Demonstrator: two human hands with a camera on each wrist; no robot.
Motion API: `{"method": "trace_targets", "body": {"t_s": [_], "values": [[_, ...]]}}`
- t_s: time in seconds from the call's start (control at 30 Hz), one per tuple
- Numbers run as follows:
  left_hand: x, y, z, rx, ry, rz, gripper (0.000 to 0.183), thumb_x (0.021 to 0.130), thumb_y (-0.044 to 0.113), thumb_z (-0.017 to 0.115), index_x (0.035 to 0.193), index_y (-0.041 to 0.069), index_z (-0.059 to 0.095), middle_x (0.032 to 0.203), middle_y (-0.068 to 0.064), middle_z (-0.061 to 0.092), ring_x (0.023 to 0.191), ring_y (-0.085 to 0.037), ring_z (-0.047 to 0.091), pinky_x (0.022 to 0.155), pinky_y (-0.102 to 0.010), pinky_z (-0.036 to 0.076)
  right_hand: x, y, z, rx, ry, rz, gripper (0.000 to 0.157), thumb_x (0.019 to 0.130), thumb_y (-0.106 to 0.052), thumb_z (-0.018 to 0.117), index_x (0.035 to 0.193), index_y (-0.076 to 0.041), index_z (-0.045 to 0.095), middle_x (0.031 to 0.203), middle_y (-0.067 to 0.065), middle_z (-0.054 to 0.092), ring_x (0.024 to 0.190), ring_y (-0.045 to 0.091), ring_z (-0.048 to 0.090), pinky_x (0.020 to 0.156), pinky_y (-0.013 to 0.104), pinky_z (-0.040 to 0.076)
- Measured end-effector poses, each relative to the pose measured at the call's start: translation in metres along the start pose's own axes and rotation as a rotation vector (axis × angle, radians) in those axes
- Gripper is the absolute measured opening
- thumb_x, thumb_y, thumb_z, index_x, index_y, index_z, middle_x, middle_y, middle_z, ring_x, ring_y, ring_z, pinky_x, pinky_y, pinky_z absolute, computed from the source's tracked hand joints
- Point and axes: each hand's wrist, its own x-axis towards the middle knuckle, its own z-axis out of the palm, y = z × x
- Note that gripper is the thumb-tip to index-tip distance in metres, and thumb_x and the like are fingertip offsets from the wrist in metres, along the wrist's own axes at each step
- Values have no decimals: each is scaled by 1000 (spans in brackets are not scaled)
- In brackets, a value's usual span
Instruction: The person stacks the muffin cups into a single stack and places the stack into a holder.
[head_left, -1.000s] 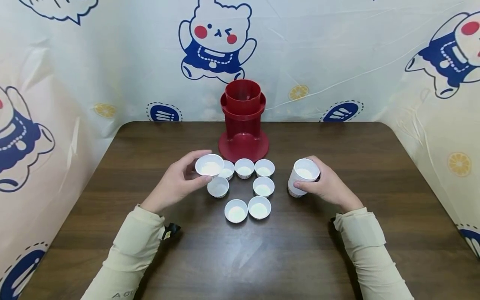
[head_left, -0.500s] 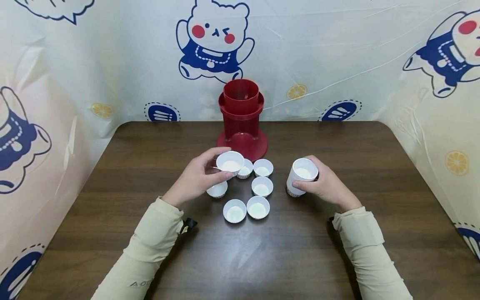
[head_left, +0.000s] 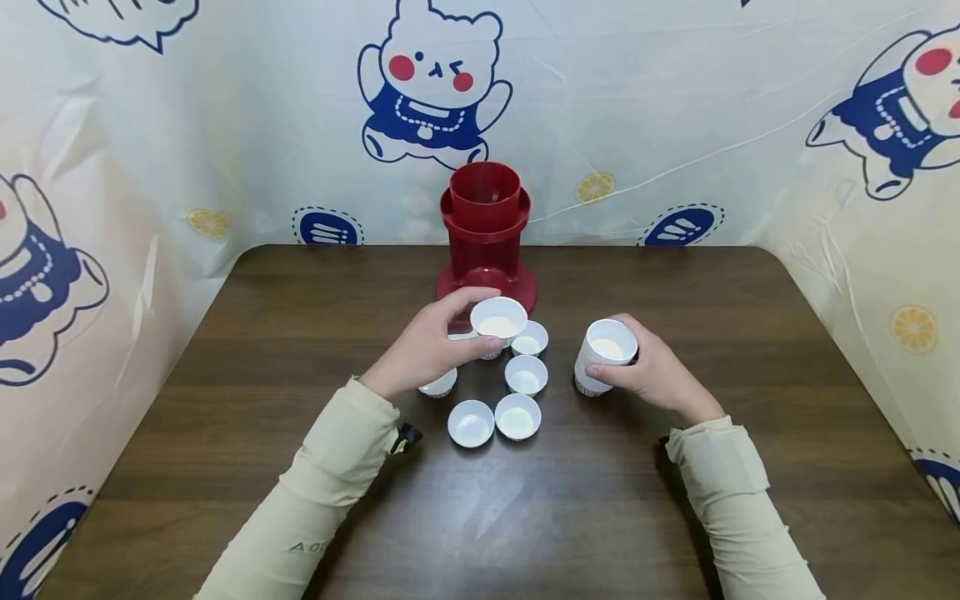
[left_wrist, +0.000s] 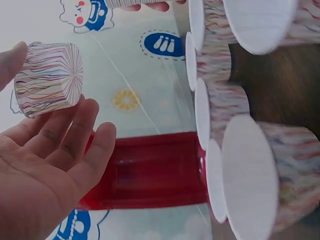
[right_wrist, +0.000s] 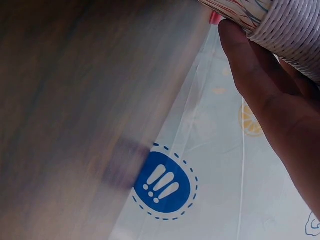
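White round paper cup with coloured streaks (head_left: 498, 317) pinched by left hand (head_left: 430, 344) above similar cups (head_left: 527, 375); upright stack of white paper cups (head_left: 609, 340) gripped by right hand (head_left: 662, 373).

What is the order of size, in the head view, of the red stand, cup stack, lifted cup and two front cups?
Largest to smallest:
red stand
cup stack
lifted cup
left front cup and right front cup look alike, so I leave them unranked.

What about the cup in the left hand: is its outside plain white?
No, the left wrist view shows wavy coloured lines running over the outside of the cup that the left hand holds.
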Motion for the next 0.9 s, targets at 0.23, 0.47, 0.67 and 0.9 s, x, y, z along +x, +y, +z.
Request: {"method": "trace_targets", "body": {"t_s": [0.23,0.47,0.67,0.9], "values": [[17,9,14,3,-41,44,59,89,26,78,142,14,56,134,2,57,117,-17,54,103,-39,46,0,2,1,-1,7,-17,54,82,-16,85,125,-4,55,110,11,61,99,25,56,86,35,47],[34,20,26,75,-100,62,61,89,28,78,144,13,54,136,0,57,112,-19,57,97,-38,49,0,2,1,-8,4,-27,54,82,-17,85,125,-5,55,109,11,62,98,25,57,86,35,47],[42,24,35,73,-135,59,64,89,29,78,145,12,53,137,0,57,115,-17,56,100,-37,48,1,2,1,-18,-1,-31,55,82,-17,85,126,-5,55,110,11,62,99,25,57,88,39,47],[50,28,46,95,-179,37,63,91,29,76,146,15,51,137,2,56,118,-15,55,100,-35,48,1,2,0,-22,-7,-37,55,83,-18,85,126,-3,55,113,12,62,101,25,57,89,41,46]]}}
